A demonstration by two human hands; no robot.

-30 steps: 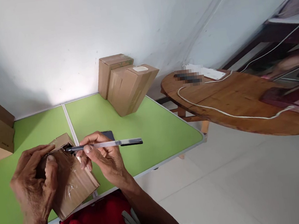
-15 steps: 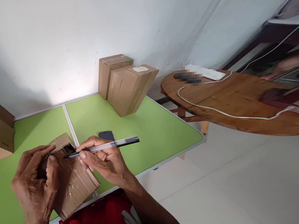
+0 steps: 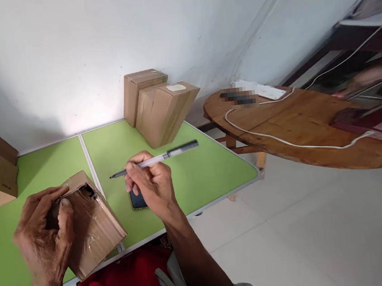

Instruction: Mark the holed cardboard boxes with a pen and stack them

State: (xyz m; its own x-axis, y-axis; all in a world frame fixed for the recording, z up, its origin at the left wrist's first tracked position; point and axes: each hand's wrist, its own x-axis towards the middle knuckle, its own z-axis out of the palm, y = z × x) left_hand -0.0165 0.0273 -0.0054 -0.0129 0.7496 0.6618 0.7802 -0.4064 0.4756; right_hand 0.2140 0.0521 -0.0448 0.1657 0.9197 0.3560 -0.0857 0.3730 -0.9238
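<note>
step: I judge, work with pen (image 3: pixel 158 158) on torn cardboard box (image 3: pixel 94 235) | place: box at near edge of green table (image 3: pixel 197 169); left hand (image 3: pixel 46 226) grips it | right hand (image 3: pixel 152 181) pinches pen; tip apart from box | next: calls, I think, for steady box; careful aim

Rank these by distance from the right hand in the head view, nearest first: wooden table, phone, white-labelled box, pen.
From the right hand:
1. Pen: held in its fingers.
2. Phone: just below, partly hidden.
3. White-labelled box: beyond, toward the wall.
4. Wooden table: off to the right.
</note>
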